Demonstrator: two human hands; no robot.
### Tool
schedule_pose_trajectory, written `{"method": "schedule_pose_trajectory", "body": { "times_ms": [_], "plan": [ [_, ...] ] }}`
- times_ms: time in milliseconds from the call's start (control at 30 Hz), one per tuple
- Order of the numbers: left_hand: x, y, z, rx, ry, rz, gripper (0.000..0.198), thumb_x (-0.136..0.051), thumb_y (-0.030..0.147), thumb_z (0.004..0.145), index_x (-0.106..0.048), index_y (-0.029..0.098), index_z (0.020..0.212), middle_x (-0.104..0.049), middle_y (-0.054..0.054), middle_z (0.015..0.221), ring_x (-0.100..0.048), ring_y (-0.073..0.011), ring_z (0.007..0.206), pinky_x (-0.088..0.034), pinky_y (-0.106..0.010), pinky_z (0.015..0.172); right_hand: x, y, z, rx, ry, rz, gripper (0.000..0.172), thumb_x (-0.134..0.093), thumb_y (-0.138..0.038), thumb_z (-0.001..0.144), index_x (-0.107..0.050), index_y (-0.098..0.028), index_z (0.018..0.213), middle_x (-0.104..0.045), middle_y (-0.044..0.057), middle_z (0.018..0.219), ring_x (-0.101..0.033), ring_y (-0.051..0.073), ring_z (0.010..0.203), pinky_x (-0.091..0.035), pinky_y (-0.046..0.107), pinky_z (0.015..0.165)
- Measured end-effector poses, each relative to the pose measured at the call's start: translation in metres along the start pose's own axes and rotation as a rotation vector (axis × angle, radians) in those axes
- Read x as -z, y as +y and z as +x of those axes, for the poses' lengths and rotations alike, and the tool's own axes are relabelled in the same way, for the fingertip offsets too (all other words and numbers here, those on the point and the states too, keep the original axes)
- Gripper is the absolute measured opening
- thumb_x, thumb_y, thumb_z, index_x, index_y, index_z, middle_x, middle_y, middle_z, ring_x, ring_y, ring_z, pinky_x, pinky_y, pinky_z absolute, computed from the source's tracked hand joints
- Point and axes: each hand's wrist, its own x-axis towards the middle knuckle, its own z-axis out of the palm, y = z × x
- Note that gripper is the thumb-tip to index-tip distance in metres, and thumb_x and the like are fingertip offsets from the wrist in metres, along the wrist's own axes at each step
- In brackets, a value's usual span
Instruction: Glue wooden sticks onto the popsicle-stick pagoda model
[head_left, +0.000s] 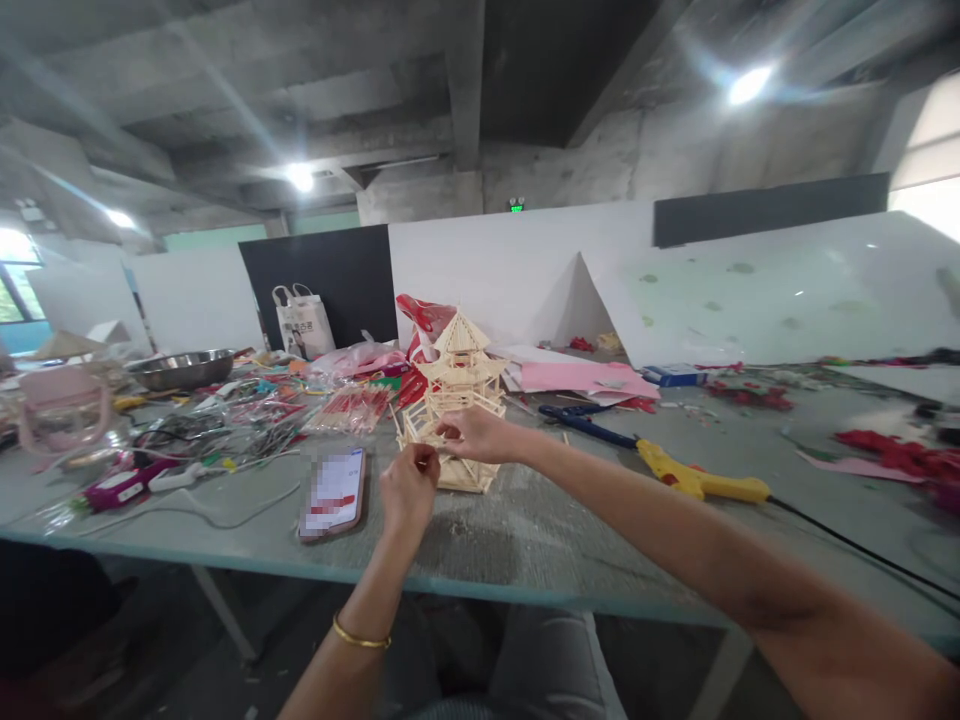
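- One pale stick-built pagoda model stands upright on the counter, near the front edge, ahead of the person; tiered roofs, pointed top;
- left hand: just in front of the model's lower left side; fingers drawn narrowly together; cannot tell whether anything is pinched; gold bangle on the wrist;
- right hand: across the model's lower tiers, fingers bent toward the left hand; cannot tell what, if anything, it holds, nor whether it touches the model;
- phone, screen lit, lies left of the left hand;
- yellow glue gun lies beyond the right forearm; metal bowl sits far left, well apart.
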Motion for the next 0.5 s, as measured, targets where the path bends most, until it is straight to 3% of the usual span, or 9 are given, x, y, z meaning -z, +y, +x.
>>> {"method": "schedule_pose_trajectory", "body": {
  "times_ms": [333,500],
  "plan": [
    [0.01,-0.004,0.001,0.007,0.022,0.065,0.016,-0.049,0.022,0.077,-0.064,0.019,0.081,-0.07,-0.004,0.076,-0.063,-0.0176,0.075,-0.041,-0.026,0.068,-0.003,0.001,0.0,0.01,0.009,-0.016,0.025,-0.056,-0.012,0.071,-0.062,-0.008,0.095,-0.066,0.007,0.082,-0.057,0.014,0.072,-0.037,0.021,0.063],
    [0.052,-0.011,-0.005,0.1,0.182,0.016,0.018,-0.05,0.031,0.076,-0.063,0.021,0.083,-0.069,-0.002,0.074,-0.064,-0.0193,0.073,-0.043,-0.028,0.064,0.0,0.004,-0.004,0.002,0.004,0.028,0.027,-0.059,-0.018,0.072,-0.061,-0.008,0.098,-0.066,0.007,0.084,-0.058,0.014,0.073,-0.04,0.022,0.065]
  ]
}}
